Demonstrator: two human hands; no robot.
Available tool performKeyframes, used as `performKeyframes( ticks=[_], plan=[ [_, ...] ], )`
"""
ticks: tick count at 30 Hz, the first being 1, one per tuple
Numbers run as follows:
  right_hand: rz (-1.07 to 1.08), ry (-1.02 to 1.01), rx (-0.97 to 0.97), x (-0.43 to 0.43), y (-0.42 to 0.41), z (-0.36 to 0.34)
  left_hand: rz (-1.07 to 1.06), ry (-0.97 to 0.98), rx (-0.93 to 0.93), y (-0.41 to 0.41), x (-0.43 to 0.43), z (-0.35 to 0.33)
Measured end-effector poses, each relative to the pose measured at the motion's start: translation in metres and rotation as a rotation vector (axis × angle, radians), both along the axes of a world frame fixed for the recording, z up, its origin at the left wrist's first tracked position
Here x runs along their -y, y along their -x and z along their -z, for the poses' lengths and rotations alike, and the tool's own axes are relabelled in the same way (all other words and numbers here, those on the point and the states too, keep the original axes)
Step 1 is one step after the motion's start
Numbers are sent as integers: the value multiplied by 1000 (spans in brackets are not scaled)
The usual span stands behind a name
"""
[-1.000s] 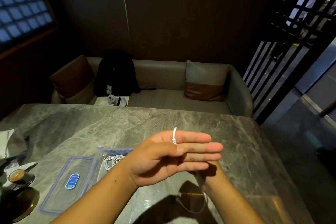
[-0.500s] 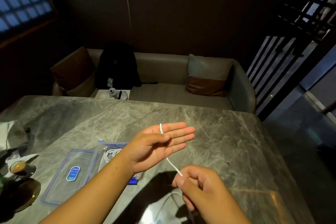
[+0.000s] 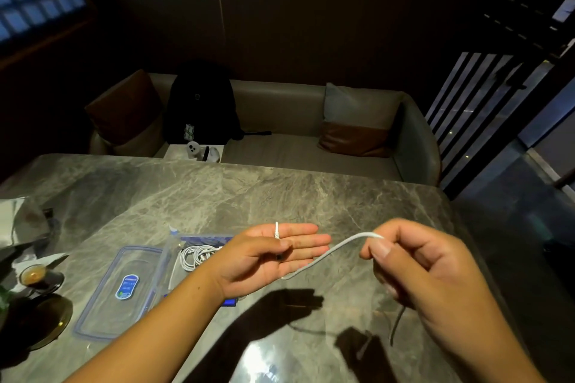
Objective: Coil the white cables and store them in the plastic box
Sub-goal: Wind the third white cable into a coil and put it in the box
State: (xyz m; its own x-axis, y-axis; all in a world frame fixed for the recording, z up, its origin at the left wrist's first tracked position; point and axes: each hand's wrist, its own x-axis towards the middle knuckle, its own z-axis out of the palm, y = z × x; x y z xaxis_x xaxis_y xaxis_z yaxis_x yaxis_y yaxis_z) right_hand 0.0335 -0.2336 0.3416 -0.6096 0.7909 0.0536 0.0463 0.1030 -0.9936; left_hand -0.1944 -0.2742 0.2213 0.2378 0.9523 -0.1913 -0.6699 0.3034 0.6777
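A white cable [image 3: 323, 255] runs between my two hands above the grey marble table [image 3: 217, 196]. My left hand [image 3: 267, 253] is held flat with its fingers straight, and its thumb pins the cable's plug end against the palm. My right hand [image 3: 413, 261] pinches the cable further along; the loose tail hangs down below it. Behind my left wrist stands the clear plastic box [image 3: 189, 246] with blue trim, holding several coiled white cables [image 3: 196, 255]. Its lid [image 3: 119, 289] lies flat on the table to its left.
A small coffee cup [image 3: 32, 277] on a dark saucer sits at the table's left edge beside crumpled paper [image 3: 18, 221]. Beyond the table is a sofa [image 3: 280, 121] with a black backpack [image 3: 200, 102] and cushions.
My right hand has come out from under the left and moved up and to the right, drawing the cable out. My left hand has kept its flat pose.
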Motion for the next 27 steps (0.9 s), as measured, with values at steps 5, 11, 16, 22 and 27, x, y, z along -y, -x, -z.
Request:
performKeyframes(
  ticks=[5, 11, 16, 22, 27],
  plan=[
    [57, -79, 17, -13, 2, -5, 86, -6, -24, -8, 5, 5],
    [77, -210, 85, -39, 14, 0, 237, -89, -108, -20, 9, 3],
    [45, -309, 118, -63, 30, 10, 366, -148, -114, -32, 10, -6],
    [46, -352, 136, -82, 42, 19, 323, -141, -78, -35, 13, -5],
    [-18, -397, 143, -78, 53, 20, 355, -156, -171, -42, 13, -5]
  ],
)
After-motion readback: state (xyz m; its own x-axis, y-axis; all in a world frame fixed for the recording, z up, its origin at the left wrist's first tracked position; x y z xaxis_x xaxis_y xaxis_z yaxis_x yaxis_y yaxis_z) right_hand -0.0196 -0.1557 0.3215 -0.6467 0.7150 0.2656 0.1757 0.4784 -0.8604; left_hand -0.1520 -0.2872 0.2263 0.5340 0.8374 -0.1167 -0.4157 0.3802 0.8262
